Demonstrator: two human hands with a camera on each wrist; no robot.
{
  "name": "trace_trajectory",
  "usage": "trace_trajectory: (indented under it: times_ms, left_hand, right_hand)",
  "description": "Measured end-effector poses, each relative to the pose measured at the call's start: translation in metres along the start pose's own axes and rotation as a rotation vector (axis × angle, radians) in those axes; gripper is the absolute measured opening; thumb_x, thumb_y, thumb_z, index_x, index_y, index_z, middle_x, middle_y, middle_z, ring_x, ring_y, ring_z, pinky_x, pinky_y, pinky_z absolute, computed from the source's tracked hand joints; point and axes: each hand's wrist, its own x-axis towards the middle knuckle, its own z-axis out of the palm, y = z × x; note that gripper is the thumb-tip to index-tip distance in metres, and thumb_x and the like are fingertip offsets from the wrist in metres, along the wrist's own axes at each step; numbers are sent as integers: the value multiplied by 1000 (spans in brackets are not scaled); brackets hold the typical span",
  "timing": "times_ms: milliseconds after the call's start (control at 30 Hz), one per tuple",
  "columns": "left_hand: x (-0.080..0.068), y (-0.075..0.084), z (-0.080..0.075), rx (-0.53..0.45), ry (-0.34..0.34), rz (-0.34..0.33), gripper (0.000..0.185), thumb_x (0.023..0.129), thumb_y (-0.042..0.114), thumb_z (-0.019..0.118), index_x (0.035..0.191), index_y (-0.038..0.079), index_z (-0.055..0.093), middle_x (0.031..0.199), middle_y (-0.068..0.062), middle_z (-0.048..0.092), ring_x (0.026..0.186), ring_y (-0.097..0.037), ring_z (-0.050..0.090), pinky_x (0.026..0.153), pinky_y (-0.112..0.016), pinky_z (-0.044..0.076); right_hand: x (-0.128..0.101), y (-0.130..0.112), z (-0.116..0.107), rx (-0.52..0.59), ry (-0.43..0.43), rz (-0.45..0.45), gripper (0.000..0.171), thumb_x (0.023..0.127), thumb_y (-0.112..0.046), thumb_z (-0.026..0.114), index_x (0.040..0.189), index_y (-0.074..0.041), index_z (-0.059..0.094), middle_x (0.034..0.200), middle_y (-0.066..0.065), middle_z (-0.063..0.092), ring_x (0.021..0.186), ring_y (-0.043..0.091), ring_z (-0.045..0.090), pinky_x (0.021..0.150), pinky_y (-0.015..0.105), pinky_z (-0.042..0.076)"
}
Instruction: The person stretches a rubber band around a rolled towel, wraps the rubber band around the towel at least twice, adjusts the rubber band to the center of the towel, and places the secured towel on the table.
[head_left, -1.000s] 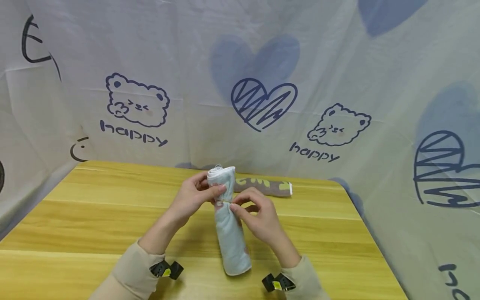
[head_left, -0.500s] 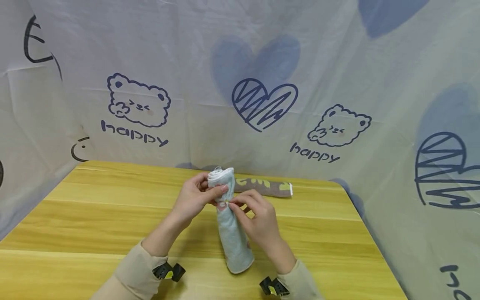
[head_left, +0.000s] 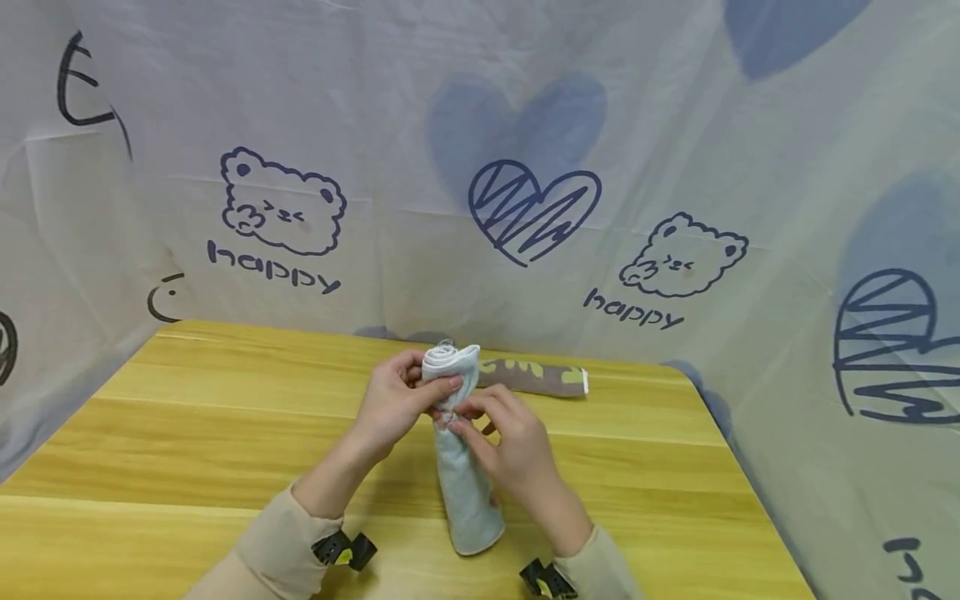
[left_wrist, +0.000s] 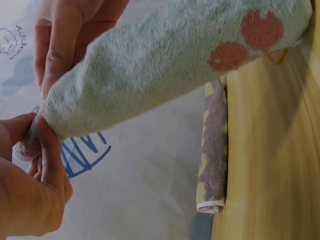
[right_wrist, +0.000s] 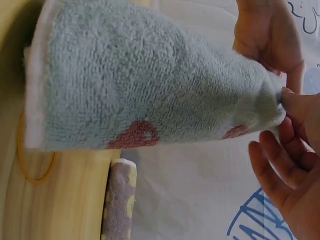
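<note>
A light blue-green rolled towel (head_left: pixel 463 483) with pink-red patches stands tilted on the table, pinched in to a narrow waist below its coiled white-edged top. My left hand (head_left: pixel 393 404) grips that upper part, thumb in front. At the waist, where a thin yellowish rubber band (head_left: pixel 450 412) shows faintly, my right hand (head_left: pixel 517 442) pinches with thumb and index finger; most of the band is hidden by fingers and cloth. Both wrist views show the towel widening toward its base. An orange rubber band (right_wrist: pixel 36 175) lies loose near that base in the right wrist view.
A second rolled towel, brown with yellow-green shapes (head_left: pixel 536 379), lies along the table's far edge behind the hands. The wood-grain table (head_left: pixel 225 417) meets a pale cloth backdrop (head_left: pixel 405 275) printed with hearts and bears. Each wrist wears a black strap.
The right thumb has shifted left across the narrowed waist, and the thin band is less visible now. The towel's top leans slightly further right. My left hand keeps its grip.
</note>
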Motion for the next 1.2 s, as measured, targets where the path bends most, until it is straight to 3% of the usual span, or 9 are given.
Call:
trace_trajectory:
  times_ms: [233, 400, 533, 700, 933, 1200]
  left_hand:
    - [1, 1, -1, 11, 78, -15, 26, 89, -1, 78, 106, -8, 60, 82, -5, 68, 63, -11, 62, 54, -23, 56]
    - [4, 5, -8, 22, 151, -24, 25, 91, 2, 77, 107, -8, 61, 83, -4, 69, 65, -9, 63, 57, -22, 56]
    - [4, 5, -12, 18, 159, -24, 26, 92, 3, 77, 109, -8, 61, 85, -3, 71, 68, -10, 65, 59, -22, 57]
    - [3, 3, -12, -9, 165, -38, 25, 94, 5, 75, 109, -6, 58, 84, -3, 69, 68, -11, 64, 60, -23, 58]
    - [2, 3, -9, 3, 181, -24, 26, 94, 5, 76, 110, -6, 58, 86, -5, 69, 69, -11, 65, 60, -24, 58]
    - [3, 7, -5, -27, 210, -42, 22, 95, 4, 74, 107, -5, 58, 83, -3, 68, 65, -10, 64, 57, -21, 57]
  right_hand:
    - [-1, -5, 7, -119, -78, -17, 18, 89, -13, 82, 91, -8, 65, 89, 2, 60, 74, 14, 58, 62, 17, 49]
    - [1, -3, 7, -16, -131, -104, 13, 95, -11, 76, 93, -7, 64, 88, 2, 58, 78, 13, 56, 66, 17, 50]
    - [2, -1, 7, 84, -156, -64, 14, 94, -6, 76, 95, -7, 62, 88, 3, 58, 78, 12, 56, 65, 21, 55]
    - [0, 1, 15, 90, -76, 21, 16, 95, -6, 76, 102, -6, 62, 94, 5, 57, 79, 14, 59, 62, 25, 58]
    - [-5, 1, 24, 6, 57, -34, 25, 104, -27, 66, 115, -5, 61, 96, 6, 56, 77, 15, 61, 57, 22, 56]
    - [-6, 0, 25, -98, 159, -87, 21, 104, -27, 66, 112, -7, 70, 101, 8, 62, 72, 14, 62, 59, 15, 52]
